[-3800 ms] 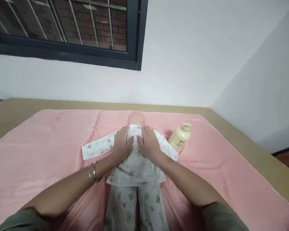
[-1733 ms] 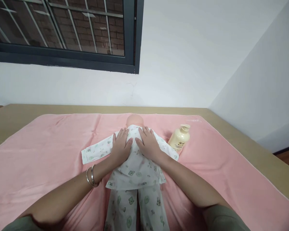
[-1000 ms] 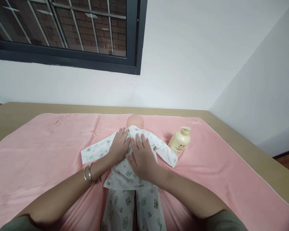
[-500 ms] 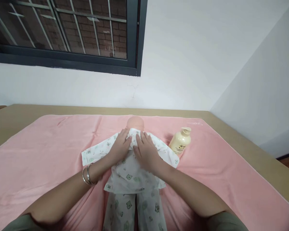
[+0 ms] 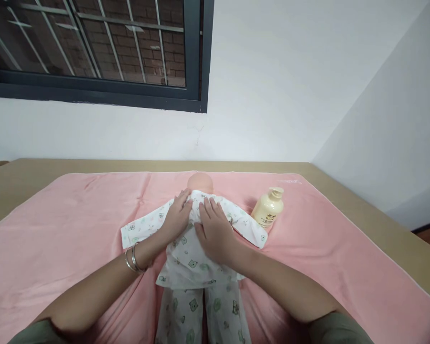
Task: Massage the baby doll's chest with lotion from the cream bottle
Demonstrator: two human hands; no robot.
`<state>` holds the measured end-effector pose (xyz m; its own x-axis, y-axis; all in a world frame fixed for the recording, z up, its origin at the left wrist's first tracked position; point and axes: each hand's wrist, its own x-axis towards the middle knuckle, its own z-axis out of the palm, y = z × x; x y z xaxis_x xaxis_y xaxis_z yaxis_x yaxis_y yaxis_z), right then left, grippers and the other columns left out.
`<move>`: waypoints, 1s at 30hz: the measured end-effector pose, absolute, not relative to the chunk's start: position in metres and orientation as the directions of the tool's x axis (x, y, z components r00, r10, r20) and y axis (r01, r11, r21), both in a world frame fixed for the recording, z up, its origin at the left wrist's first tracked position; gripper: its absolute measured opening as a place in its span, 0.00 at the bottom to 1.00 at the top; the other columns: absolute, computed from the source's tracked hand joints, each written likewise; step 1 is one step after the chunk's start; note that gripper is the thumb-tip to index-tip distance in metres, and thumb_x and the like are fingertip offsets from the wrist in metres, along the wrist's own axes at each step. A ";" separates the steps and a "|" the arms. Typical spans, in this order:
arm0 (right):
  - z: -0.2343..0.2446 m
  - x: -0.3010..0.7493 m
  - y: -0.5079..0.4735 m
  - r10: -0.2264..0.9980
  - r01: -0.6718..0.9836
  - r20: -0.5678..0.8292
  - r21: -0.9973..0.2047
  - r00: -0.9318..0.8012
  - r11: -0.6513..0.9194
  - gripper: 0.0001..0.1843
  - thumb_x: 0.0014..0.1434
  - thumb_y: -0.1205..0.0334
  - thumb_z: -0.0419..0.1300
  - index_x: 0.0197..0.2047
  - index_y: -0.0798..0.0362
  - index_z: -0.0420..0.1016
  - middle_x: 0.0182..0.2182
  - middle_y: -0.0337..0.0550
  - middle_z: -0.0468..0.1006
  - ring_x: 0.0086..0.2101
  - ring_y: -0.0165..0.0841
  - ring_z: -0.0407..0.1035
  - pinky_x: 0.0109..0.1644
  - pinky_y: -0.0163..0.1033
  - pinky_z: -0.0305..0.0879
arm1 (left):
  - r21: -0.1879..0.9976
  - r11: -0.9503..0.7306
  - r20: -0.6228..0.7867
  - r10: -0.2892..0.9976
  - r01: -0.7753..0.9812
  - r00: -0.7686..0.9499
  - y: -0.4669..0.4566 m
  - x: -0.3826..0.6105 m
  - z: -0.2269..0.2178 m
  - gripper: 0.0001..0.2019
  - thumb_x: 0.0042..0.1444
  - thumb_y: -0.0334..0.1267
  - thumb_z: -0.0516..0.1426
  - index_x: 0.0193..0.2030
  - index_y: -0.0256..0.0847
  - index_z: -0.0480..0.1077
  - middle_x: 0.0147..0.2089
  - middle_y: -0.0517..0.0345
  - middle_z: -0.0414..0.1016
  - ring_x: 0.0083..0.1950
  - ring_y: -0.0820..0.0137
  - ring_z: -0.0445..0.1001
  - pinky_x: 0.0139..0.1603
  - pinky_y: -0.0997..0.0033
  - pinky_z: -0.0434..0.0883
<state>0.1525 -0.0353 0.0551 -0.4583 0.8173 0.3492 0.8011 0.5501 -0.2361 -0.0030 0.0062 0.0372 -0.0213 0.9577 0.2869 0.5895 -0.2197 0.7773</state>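
The surface (image 5: 390, 241) before you carries a pink blanket (image 5: 57, 248); on it lies the doll (image 5: 200, 182) in patterned clothes (image 5: 193, 272); your left hand (image 5: 177, 217) and right hand (image 5: 217, 234) rest flat on its upper body, grasping nothing; a pump bottle (image 5: 268, 209) sits beside one sleeve (image 5: 249, 228).

The only view looks from the wearer's head, forward and down over the forearms (image 5: 93, 289), which enter from the lower corners. The left hand (image 5: 177, 218) and right hand (image 5: 215, 234) lie fairly near, just below mid-frame; beyond, the wall (image 5: 272, 91) backs the upper half.
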 end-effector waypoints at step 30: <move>0.045 0.162 0.002 0.878 0.836 0.306 -0.304 -0.368 0.456 0.31 0.70 0.54 0.44 0.70 0.63 0.53 0.68 0.59 0.56 0.68 0.48 0.46 0.70 0.58 0.39 | 0.589 -0.389 0.511 0.858 0.708 0.047 0.008 0.001 0.006 0.22 0.65 0.43 0.47 0.64 0.42 0.61 0.66 0.42 0.65 0.70 0.53 0.59 0.69 0.39 0.55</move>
<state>0.1625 0.0021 0.0450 -0.3682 0.8780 0.3058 0.8364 0.4564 -0.3036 0.0008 0.0075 0.0065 0.0465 0.8582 0.5111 0.7081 -0.3892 0.5891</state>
